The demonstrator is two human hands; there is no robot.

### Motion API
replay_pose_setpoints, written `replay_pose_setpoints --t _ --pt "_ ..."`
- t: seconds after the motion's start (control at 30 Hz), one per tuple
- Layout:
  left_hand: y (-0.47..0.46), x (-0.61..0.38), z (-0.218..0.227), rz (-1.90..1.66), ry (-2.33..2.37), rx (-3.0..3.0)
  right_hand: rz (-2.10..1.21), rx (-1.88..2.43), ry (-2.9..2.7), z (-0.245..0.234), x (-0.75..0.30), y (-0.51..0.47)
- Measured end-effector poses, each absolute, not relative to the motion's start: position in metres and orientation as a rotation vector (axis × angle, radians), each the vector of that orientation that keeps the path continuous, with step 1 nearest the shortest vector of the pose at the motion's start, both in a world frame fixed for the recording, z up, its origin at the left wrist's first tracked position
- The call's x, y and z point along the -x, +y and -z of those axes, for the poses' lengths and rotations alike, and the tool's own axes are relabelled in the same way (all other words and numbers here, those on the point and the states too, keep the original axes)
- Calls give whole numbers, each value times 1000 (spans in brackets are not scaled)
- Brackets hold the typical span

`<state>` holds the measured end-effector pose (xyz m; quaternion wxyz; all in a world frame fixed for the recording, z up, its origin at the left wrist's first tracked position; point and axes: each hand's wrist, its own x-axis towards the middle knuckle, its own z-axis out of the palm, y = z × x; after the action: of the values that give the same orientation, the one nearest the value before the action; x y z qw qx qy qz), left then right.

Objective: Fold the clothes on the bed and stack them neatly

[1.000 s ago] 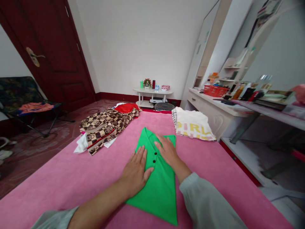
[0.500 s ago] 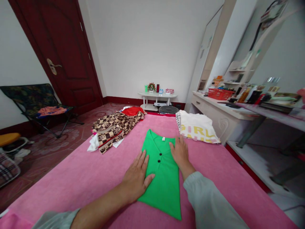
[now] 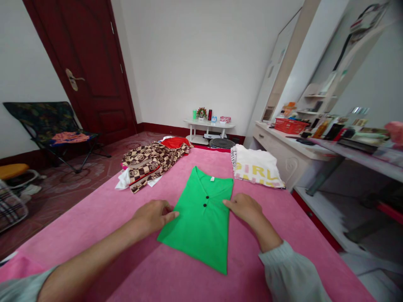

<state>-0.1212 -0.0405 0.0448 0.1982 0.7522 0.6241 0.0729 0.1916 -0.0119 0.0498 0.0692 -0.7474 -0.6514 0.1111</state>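
A green V-neck shirt (image 3: 198, 226) with two dark buttons and a small white neck label lies folded flat on the pink bed cover (image 3: 176, 281). My left hand (image 3: 154, 216) is at its left edge, fingers curled and partly hidden, thumb over the fabric. At the opposite edge, my right hand (image 3: 247, 207) pinches the side of the shirt between thumb and bent fingers. Beyond it to the right is a folded white shirt (image 3: 256, 163) with yellow and pink lettering. A brown checked garment (image 3: 151, 163) lies in a loose heap at the left, with red clothing (image 3: 176, 142) behind.
A camouflage folding chair (image 3: 47, 121) holding a peach cloth stands by the dark red door (image 3: 94, 63). To the right is a white dresser (image 3: 270, 134) with a red basket (image 3: 291, 125) and bottles. A low white table (image 3: 209, 123) stands against the wall.
Both hands have gone from lying flat on the green shirt to curled at its two side edges. My left hand moved outward to the left. The view shifted slightly.
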Motion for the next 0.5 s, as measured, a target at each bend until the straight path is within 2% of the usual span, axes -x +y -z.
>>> replay_pose_setpoints --t 0.27,0.5 --pt "-32 102 -32 -317 1760 -2016 -438 2088 -1937 -45 -183 -15" --pt "-31 83 -33 -710 1468 -1952 -513 1828 -1731 -22 -184 -5"
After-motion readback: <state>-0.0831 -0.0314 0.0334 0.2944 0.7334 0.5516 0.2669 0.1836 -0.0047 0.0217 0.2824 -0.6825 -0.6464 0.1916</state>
